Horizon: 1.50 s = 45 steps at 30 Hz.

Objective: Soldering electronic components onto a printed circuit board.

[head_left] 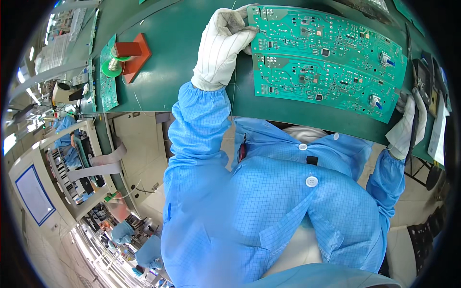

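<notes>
Left hand is pinching the board by its left edge; long axis is running rightward toward right hand, grip unclear.

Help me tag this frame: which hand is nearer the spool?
Left. The left hand is right of the spool, at the left edge of the boards; the right hand is farther off, by their lower right corner.
</notes>
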{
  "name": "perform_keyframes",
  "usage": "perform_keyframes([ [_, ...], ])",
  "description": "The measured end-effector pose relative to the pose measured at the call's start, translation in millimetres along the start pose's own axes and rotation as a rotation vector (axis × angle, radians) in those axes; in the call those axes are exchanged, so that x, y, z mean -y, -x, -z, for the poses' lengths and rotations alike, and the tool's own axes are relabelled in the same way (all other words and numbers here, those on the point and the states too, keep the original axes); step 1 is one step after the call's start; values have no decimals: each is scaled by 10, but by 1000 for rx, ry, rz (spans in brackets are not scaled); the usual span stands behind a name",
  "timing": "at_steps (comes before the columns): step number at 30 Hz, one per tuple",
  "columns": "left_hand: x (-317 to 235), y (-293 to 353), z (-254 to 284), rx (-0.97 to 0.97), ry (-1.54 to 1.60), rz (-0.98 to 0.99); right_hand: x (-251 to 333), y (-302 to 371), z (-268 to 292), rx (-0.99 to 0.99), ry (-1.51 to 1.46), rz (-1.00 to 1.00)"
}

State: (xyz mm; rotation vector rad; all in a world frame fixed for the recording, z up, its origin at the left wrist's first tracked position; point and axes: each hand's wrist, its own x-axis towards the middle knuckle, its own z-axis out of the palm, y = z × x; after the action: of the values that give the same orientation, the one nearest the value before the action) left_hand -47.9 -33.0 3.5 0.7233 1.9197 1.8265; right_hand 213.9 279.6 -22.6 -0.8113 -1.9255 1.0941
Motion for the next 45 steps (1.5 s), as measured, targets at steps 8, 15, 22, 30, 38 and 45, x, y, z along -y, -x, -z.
perform_keyframes([
  [8, 42, 24, -21, -90, 90, -6, 126, -18, 89, -187, -171, -21],
  [15, 59, 3, 13, -97, 82, -29, 178, -562, 891, -524, 157, 61],
  [22, 44, 60, -13, -101, 80, -82, -212, -1172, 1284, -389, 179, -147],
  [30, -56, 125, -31, -117, -64, -154, -101, -628, 489, -271, -442, -398],
  [38, -244, 408, -207, -220, 2, -407, 276, 121, 171, 364, 110, -217],
  [45, -224, 789, -440, -249, -39, -423, -209, 144, 246, 283, 79, 193],
])
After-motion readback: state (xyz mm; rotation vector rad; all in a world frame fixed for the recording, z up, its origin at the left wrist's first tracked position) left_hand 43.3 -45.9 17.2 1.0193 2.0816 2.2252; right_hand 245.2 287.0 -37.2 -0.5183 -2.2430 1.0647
